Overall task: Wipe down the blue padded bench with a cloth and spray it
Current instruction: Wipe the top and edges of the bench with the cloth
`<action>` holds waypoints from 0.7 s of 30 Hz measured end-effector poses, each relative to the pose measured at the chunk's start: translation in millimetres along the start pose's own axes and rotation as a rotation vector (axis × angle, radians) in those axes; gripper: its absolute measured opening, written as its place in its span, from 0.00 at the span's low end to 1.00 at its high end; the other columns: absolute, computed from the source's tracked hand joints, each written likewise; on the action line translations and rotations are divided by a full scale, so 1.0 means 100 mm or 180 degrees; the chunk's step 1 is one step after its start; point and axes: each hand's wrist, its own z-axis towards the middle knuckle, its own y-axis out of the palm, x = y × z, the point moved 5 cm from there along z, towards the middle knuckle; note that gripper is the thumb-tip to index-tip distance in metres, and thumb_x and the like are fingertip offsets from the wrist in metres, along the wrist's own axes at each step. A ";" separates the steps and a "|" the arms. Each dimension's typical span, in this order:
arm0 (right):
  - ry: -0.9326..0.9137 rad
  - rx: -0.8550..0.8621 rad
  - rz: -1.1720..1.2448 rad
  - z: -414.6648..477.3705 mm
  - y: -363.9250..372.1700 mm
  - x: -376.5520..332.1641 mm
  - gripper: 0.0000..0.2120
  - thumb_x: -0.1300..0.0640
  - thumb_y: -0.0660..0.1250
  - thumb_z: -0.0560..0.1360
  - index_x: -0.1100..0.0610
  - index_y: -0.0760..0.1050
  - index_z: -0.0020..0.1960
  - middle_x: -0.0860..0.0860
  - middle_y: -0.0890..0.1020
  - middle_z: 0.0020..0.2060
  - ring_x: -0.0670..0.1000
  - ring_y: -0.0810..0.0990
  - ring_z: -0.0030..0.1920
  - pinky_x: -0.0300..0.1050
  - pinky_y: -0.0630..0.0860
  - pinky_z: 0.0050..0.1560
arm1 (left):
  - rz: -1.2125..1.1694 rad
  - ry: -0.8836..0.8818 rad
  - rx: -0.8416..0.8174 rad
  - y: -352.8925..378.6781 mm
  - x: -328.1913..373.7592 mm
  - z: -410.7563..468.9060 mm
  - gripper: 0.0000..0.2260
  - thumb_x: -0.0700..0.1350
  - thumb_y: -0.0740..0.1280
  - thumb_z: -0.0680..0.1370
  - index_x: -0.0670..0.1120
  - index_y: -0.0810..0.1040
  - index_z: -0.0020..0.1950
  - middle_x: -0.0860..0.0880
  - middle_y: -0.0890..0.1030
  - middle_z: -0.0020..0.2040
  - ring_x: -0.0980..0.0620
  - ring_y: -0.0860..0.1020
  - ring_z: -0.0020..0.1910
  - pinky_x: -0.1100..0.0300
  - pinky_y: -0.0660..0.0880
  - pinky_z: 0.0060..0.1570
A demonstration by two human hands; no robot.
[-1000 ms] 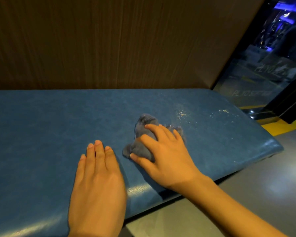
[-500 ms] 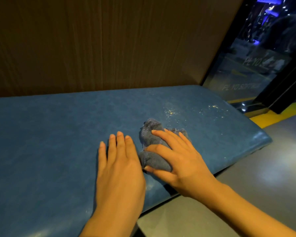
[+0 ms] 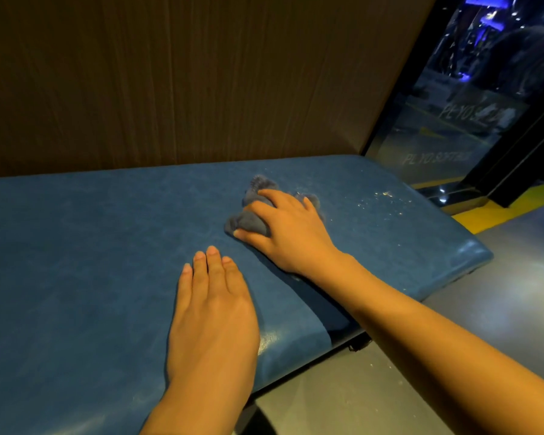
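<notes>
A blue padded bench (image 3: 91, 246) stands against a brown wood-grain wall (image 3: 170, 73), grey floor (image 3: 500, 302) beside it. Near the bench's far right corner, a crumpled grey cloth (image 3: 252, 215) lies under the right hand (image 3: 289, 233), its fingers (image 3: 274, 196) pressing on it. Left hand (image 3: 214, 312) rests flat, fingers released.

Dark brown wood-grain wall panel (image 3: 186, 83), upright, filling the upper left and centre of the view. To its right, a dark glass pane (image 3: 459, 120) with faint pale lettering and blue light reflections near its top; below the pane, a yellow floor strip (image 3: 496, 211), then grey glossy floor (image 3: 500, 309) running toward the viewer
</notes>
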 end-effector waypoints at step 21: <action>0.0970 0.0097 -0.0107 0.49 0.02 0.70 0.22 0.36 0.57 0.74 0.51 0.74 0.58 0.56 0.72 0.65 0.62 0.71 0.63 0.62 0.65 0.63 | 0.0270 0.0253 -0.0624 -0.03 0.15 0.24 0.26 0.39 0.37 0.78 0.33 0.42 0.76 0.33 0.43 0.77 0.38 0.44 0.77 0.48 0.39 0.74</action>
